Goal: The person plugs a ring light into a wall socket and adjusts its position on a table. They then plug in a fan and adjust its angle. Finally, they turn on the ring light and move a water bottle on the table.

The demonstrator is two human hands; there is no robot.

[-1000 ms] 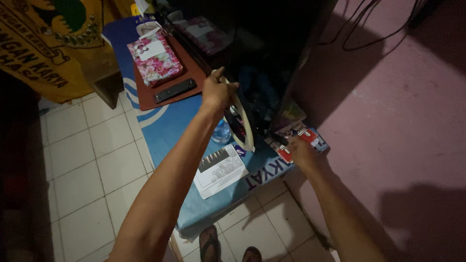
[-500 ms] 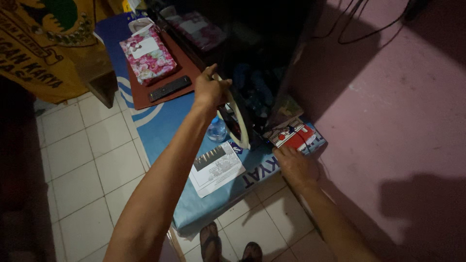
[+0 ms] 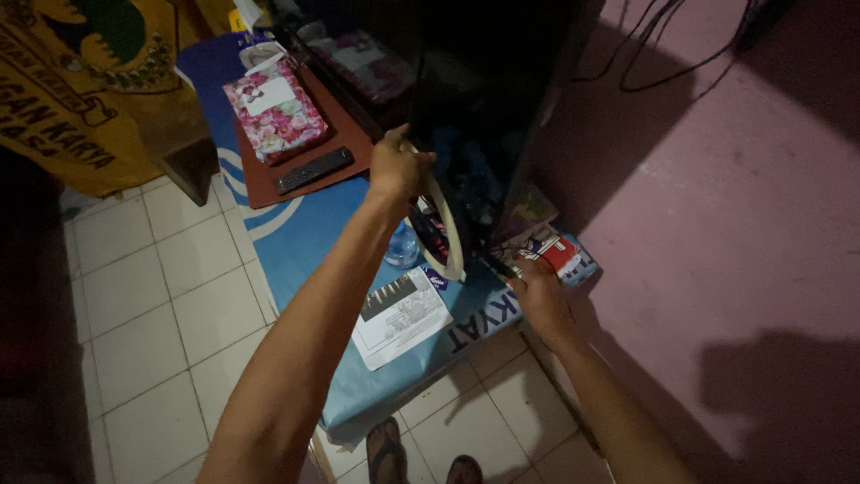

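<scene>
The left hand [image 3: 397, 166] is still gripping the top of the pale cream ring-shaped rim [image 3: 448, 235], upright beside the dark cabinet [image 3: 488, 99]. The right hand [image 3: 536, 291], fingers curled, has moved back toward that cabinet and is now touching the red-and-white printed box [image 3: 555, 251] at its foot; whether it is gripping, I cannot tell.

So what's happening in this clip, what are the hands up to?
A person stands over a low table covered with a blue cloth. The left hand grips the top of a pale ring-shaped thing standing on edge by a dark cabinet. The right hand reaches to a red and white box at the table's corner. A printed sheet lies nearby.
</scene>
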